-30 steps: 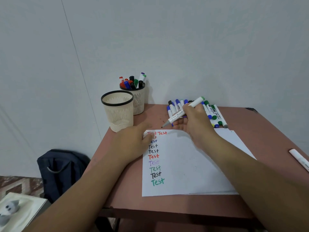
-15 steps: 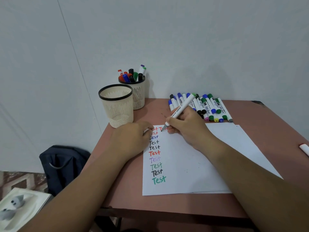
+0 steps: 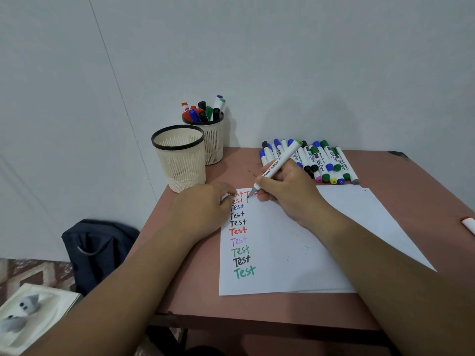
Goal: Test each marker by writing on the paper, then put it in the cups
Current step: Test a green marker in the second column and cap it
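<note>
Head view: the right hand has its fingers grasping a green-capped marker in a writing grip, tip down on the paper at the top of a second column, just right of the first column of coloured "Test" words. A short dark stroke shows under the tip. The left hand rests on the paper's far-left corner, fingers loosely curled, pressing the sheet to the bench; it grasps nothing.

The step in hand looks like the writing test of this marker, barely begun. Next would be to finish the word, then carry the marker left to the cups: the near cup looks empty, the far cup already holds markers. Its cap is not visible, so capping may be needed first. A row of untested markers lies at the far edge, beyond the writing hand.
</note>
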Motion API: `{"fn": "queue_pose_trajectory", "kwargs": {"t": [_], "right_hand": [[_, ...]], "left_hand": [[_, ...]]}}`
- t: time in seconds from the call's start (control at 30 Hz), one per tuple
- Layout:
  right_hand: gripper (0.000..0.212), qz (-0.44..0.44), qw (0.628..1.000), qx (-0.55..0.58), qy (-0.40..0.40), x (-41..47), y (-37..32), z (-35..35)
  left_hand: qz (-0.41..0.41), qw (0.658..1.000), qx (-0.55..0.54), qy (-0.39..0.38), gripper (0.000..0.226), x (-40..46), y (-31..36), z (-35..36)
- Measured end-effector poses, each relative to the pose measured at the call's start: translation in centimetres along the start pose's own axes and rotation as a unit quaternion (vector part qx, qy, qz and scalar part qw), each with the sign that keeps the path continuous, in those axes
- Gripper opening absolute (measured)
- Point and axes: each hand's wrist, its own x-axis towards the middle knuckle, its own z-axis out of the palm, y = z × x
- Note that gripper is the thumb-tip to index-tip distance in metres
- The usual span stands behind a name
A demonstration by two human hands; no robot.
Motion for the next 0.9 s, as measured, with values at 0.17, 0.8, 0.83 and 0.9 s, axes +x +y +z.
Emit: {"fn": "queue_pose_trajectory", "kwargs": {"t": [0.17,0.8,0.83,0.9], "right_hand": [[0.019,-0.003,1.0,-0.018,-0.002,0.19,0.27,0.2],[0.014,-0.023,0.999,-0.048,0.002,-0.24,0.25,-0.09],[0.014,-0.023,0.999,-0.049,0.003,-0.22,0.24,-0.09],[0.014,-0.023,0.999,-0.048,0.007,-0.17,0.2,-0.1]], "left_hand": [[0.002,1.0,0.0,0.002,0.028,0.05,-0.03,0.07],[0.003,1.0,-0.011,0.006,0.027,0.11,-0.25,0.26],[0.004,1.0,-0.011,0.006,0.027,0.13,-0.27,0.26],[0.007,1.0,-0.011,0.01,0.027,0.15,-0.26,0.29]]}}
